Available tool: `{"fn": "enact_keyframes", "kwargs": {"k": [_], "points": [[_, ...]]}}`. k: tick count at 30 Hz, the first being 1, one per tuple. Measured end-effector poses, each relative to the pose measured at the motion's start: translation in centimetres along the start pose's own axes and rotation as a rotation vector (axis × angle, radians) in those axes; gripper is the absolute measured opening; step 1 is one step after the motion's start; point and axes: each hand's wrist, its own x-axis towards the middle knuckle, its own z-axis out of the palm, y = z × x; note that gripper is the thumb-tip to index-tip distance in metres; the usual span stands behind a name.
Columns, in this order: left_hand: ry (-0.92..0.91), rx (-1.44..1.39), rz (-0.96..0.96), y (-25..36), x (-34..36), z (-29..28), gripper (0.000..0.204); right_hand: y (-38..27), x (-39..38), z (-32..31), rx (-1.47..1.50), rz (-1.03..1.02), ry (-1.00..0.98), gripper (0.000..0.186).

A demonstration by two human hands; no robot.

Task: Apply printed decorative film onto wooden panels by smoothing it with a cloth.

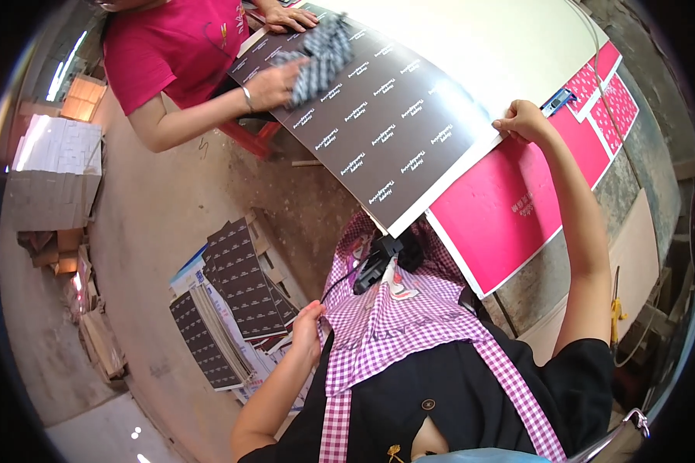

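A dark grey printed sheet (394, 116) with rows of white lettering lies on the table, a white margin along its edge. My right hand (521, 123) is closed in a pinch at the sheet's right corner, on that white margin. Low at my left side, my left hand (307, 328) has its fingers closed beside the edge of my purple checked apron (371, 347) and a thin black cord. What it grips, if anything, is hidden. Across the sheet, a co-worker's hand (274, 85) presses a striped grey cloth (323, 62) on it; that person's other hand (289, 18) rests flat at the far edge.
Pink printed sheets (510, 208) lie under the dark one at the right. A blue box cutter (558, 102) rests near my right hand. A black device (374, 266) hangs at my apron. Stacked dark boards (239, 278) stand on the floor at left, with cartons (54, 170) beyond.
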Motion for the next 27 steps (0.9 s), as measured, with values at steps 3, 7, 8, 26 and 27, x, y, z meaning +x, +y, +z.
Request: {"fn": "enact_keyframes", "kwargs": {"k": [3, 7, 8, 26, 27], "points": [[-0.04, 0.024, 0.04, 0.3, 0.3, 0.4, 0.019, 0.4, -0.3, 0.6, 0.053, -0.043, 0.063, 0.029], [-0.152, 0.035, 0.104, -0.5, 2.4, 0.1, 0.023, 0.6, -0.9, 0.6, -0.201, -0.002, 0.147, 0.035], [-0.175, 0.045, 0.125, -0.5, 2.4, 0.1, 0.023, 1.1, -1.2, 0.4, -0.169, -0.01, 0.182, 0.035], [-0.397, -0.033, 0.191, -0.9, 5.9, 2.4, 0.017, 4.9, -3.0, 2.6, 0.165, -0.003, 0.467, 0.044], [-0.368, -0.038, 0.185, -1.3, 5.9, 2.8, 0.015, 5.3, -3.2, 2.4, 0.161, 0.018, 0.476, 0.043]]}}
